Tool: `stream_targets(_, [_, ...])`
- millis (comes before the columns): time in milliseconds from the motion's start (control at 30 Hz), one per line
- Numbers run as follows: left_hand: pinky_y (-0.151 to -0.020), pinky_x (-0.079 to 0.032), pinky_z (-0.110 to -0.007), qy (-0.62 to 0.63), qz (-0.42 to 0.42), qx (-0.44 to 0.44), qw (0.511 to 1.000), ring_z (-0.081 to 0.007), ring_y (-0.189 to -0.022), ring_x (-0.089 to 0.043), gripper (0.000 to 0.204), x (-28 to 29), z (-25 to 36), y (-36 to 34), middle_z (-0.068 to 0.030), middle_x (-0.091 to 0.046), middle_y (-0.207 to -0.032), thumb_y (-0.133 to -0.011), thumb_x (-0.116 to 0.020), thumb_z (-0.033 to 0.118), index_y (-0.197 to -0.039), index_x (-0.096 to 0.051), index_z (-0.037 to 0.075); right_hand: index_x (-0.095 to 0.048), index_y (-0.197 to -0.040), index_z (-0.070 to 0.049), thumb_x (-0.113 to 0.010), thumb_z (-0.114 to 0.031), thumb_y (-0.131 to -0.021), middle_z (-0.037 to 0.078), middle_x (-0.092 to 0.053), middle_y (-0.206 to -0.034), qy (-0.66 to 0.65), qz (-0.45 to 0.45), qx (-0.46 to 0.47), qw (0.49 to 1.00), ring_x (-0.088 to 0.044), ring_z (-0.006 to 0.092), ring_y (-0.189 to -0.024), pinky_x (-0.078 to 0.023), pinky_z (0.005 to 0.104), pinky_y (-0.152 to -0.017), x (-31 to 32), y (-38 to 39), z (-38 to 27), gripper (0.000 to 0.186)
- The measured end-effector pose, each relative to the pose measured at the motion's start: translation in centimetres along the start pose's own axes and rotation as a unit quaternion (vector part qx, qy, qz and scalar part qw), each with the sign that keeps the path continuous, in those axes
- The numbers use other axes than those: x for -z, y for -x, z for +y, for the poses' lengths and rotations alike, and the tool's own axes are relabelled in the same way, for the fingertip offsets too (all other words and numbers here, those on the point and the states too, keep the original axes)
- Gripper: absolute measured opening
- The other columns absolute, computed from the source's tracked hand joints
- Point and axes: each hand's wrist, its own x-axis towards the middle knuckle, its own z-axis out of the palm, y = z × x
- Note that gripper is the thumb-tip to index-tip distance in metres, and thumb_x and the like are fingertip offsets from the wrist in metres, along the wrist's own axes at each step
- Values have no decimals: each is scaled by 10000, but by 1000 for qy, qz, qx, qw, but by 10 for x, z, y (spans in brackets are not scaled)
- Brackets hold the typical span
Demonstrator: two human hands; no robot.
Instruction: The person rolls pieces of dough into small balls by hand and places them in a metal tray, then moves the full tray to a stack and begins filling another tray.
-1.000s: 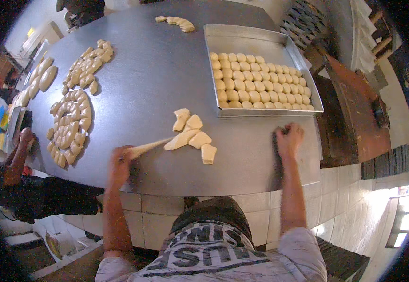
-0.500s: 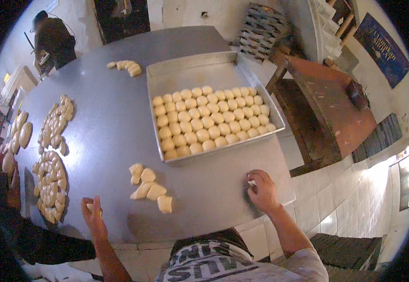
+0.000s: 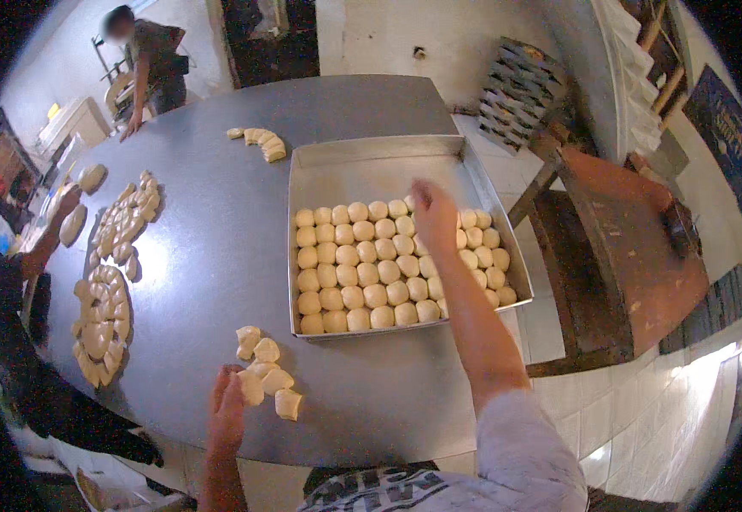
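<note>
Bakery: steel table (image 3: 217,256), dough tray (image 3: 371,154)

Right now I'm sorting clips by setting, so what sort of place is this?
Most likely a bakery or commercial kitchen. A large metal worktable holds a metal tray filled with rows of dough balls, cut dough pieces lie by the left hand, and the walls are tiled.

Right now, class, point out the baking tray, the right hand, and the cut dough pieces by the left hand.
baking tray (image 3: 362,164): head view, bare metal floor at its far end.
right hand (image 3: 433,213): head view, back of the hand.
cut dough pieces (image 3: 267,350): head view, one piece in the pile.
</note>
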Motion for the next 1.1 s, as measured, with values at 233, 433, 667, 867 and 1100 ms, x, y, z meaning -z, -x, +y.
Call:
stream_targets(233, [-921,-405,-331,-150,-323,86,931,-212,-1162,-456,358,-39,33,-10,-124,-530,-1198,-886,-497,168,-1223,-490,48,-445,-1255,-38,-553,-165,-862,152,-470,-1271,-238,-444,-101,858,-424,293,-1191,-309,392,-1022,38,230,-121,427])
stream_targets(433, [-941,-382,-389,-367,24,-251,896,-280,-1117,-472,329,54,-42,-95,-131,-526,-1208,-885,-502,153,-1198,-517,53,-491,-1216,-68,-547,-230,-830,148,-500,-1220,213,-343,157,901,-422,323,-1165,-301,431,-995,90,290,-77,422])
stream_targets(667, [-874,-421,-392,-336,-151,-228,901,-306,-1011,-523,284,72,-68,-111,-143,-573,-1074,-839,-484,49,-1106,-582,52,-517,-995,-27,-552,-313,-802,213,-523,-987,221,-199,57,953,-453,374,-988,-327,478,-906,9,281,-94,346])
stream_targets(867, [-801,-459,-310,-86,201,-172,961,-214,-899,-562,195,217,-52,-93,-91,-560,-992,-902,-505,171,-994,-550,5,-541,-864,-33,-642,-225,-692,177,-549,-875,354,-37,31,934,-489,357,-891,-359,483,-846,59,273,-49,277])
stream_targets(1100, [-622,-403,-206,-11,76,-66,995,-113,-735,-467,221,183,-54,-20,-37,-456,-896,-850,-574,151,-1012,-471,42,-515,-779,-40,-659,-134,-670,155,-527,-818,207,-97,88,969,-495,344,-808,-399,409,-769,40,277,-58,203])
